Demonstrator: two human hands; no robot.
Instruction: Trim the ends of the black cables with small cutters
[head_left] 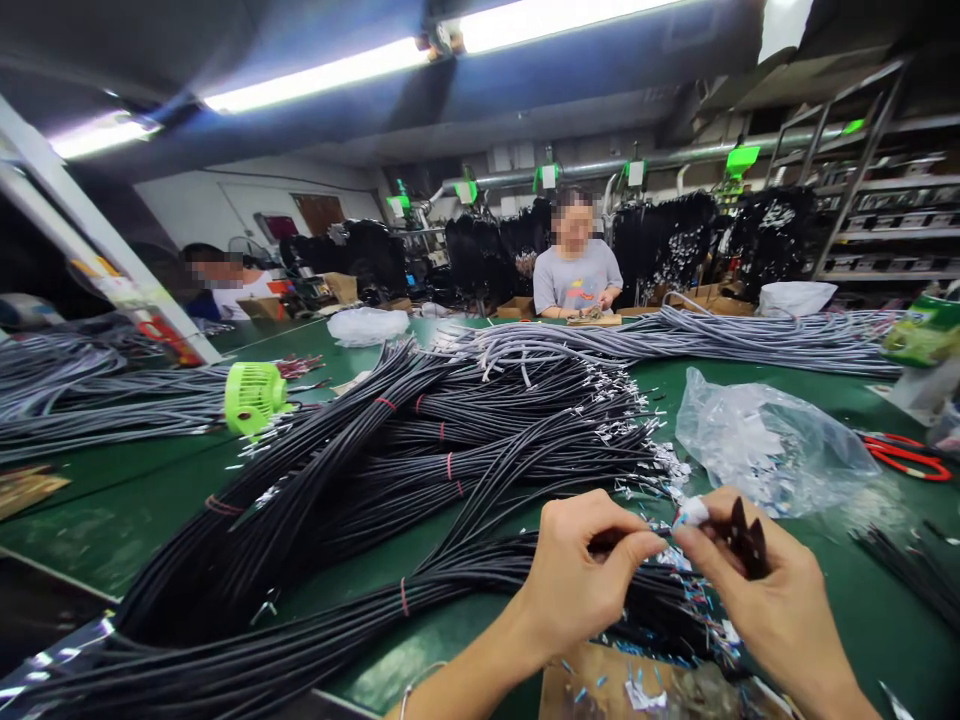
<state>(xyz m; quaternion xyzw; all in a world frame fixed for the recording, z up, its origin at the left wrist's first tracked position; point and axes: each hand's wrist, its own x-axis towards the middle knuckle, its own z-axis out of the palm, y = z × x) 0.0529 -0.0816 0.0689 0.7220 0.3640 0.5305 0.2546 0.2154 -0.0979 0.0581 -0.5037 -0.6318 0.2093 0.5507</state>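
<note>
My left hand [581, 570] pinches the end of a thin black cable [637, 545] above a bundle of black cables [360, 480] tied with red bands on the green table [135, 500]. My right hand [765, 590] is closed on a small white connector [691, 512] at the cable's tip, and a dark pointed tool [746, 540] sticks up from between its fingers. The two hands nearly touch at the fingertips. Small blue and white wire ends lie under them.
A clear plastic bag [772, 445] of small white parts lies right of the cables, red-handled scissors [904, 455] beyond it. A green fan [253, 397] stands at left. Grey cable bundles [750, 335] stretch across the far table. A person in a grey shirt [576, 275] sits opposite; another person [217, 285] sits far left.
</note>
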